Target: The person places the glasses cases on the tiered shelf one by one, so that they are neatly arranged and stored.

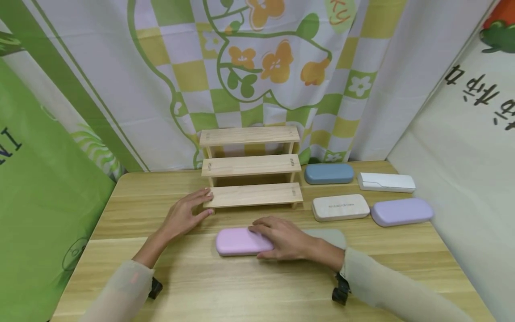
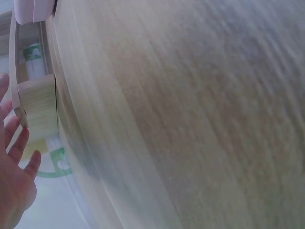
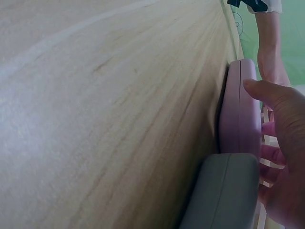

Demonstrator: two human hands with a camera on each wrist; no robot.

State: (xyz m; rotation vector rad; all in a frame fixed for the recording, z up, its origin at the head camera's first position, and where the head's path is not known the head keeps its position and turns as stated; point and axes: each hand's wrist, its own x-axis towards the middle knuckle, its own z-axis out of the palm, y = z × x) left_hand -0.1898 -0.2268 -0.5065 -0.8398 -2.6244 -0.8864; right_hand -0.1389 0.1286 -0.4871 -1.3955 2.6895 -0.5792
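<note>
My right hand (image 1: 285, 240) spans a pink glasses case (image 1: 237, 242) lying on the table. In the right wrist view its thumb (image 3: 259, 90) presses the near side and its fingers reach round the far side. Just right of the pink case lies a grey-green glasses case (image 3: 224, 191), partly hidden under the right hand and wrist in the head view. My left hand (image 1: 185, 214) touches the left end of the lowest step of a three-step wooden stand (image 1: 255, 196). Its fingers are loosely extended, the thumb held apart below the board's edge.
Right of the stand lie more glasses cases: blue (image 1: 329, 173), white (image 1: 386, 182), cream with printed lettering (image 1: 341, 207) and lavender (image 1: 402, 212). A patterned curtain (image 1: 277, 103) hangs right behind the stand. A white panel (image 1: 454, 147) borders the wooden table (image 1: 241, 290) on the right.
</note>
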